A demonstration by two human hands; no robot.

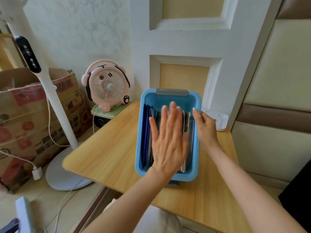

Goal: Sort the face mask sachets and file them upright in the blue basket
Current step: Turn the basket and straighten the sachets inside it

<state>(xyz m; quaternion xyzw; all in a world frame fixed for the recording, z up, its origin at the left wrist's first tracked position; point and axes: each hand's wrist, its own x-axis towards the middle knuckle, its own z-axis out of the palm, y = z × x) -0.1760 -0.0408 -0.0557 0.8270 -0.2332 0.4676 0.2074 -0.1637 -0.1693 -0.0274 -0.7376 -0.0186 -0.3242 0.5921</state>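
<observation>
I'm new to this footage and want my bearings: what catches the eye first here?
The blue basket sits in the middle of the wooden table, with sachets filed upright inside. The left hand lies flat over their tops while the right hand holds the basket's right rim. A pink fan stands beyond the table's far left corner.
</observation>
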